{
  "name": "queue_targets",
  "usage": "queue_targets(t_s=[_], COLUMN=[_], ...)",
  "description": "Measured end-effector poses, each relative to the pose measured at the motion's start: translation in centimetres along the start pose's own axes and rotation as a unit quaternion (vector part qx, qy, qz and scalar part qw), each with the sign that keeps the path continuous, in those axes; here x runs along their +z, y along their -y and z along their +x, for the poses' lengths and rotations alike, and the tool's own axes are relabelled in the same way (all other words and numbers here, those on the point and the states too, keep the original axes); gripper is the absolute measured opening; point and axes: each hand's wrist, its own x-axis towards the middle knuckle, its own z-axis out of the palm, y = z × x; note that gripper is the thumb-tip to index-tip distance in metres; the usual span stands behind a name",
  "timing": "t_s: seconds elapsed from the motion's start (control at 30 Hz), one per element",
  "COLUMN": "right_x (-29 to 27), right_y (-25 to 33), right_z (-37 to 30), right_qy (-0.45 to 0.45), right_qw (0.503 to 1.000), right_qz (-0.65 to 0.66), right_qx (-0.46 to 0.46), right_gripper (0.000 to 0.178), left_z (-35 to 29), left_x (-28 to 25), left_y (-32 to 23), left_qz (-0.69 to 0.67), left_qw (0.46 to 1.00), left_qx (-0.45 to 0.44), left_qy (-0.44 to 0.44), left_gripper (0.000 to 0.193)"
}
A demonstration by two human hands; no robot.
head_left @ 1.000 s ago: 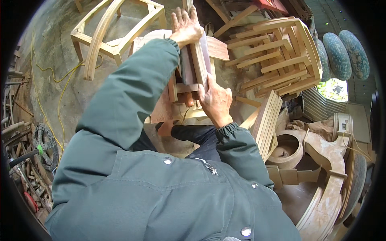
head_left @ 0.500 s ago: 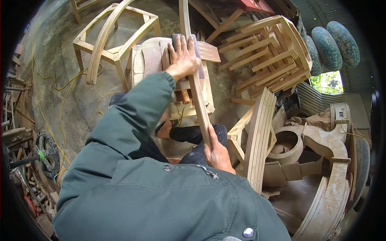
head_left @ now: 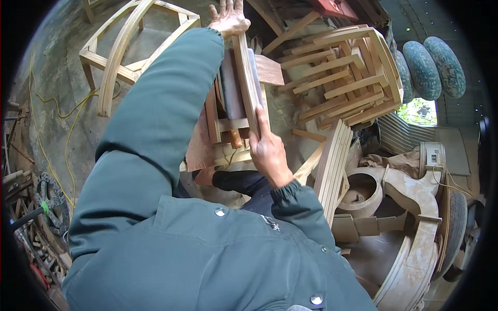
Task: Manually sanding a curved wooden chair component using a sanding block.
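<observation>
A long wooden strip (head_left: 244, 78) lies lengthwise in front of me over a flat grey plate (head_left: 231, 90) on a low wooden bench. At its far end my left hand (head_left: 230, 19) rests with the fingers spread and stretched out, partly cut off by the picture's top edge. My right hand (head_left: 270, 155) is closed round the near end, index finger laid along the wood. An orange-brown handle-like piece (head_left: 236, 138) sticks out below the plate. My left sleeve hides part of the bench.
A wooden frame with legs (head_left: 106, 78) stands at the far left beside a yellow cord (head_left: 67, 140). Stacked wooden frames (head_left: 342, 78) lie at the far right, and upright strips (head_left: 332, 166) lean nearer. A large curved pale casing (head_left: 415, 192) occupies the right side.
My left hand has moved farther away along the strip, its fingers now spread. The right hand has come forward and up with the near end, and the strip has shifted away from me.
</observation>
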Motion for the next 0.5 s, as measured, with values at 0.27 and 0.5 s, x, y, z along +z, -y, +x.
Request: queue_targets(t_s=[0.27,0.5], right_x=[-1.0,-3.9], right_y=[-1.0,-2.1], right_z=[-0.5,-9.8], right_qy=[-0.007,0.041], right_qw=[1.0,0.999], right_qz=[0.005,0.009], right_qx=[-0.03,-0.018], right_gripper=[0.076,0.083], left_z=[3.9,0.8], left_x=[-0.1,1.3], left_y=[-1.9,-0.3], left_qz=[0.13,0.028], left_qw=[0.97,0.998], left_qx=[-0.172,-0.024], left_qy=[0.116,0.042], left_gripper=[0.098,0.097])
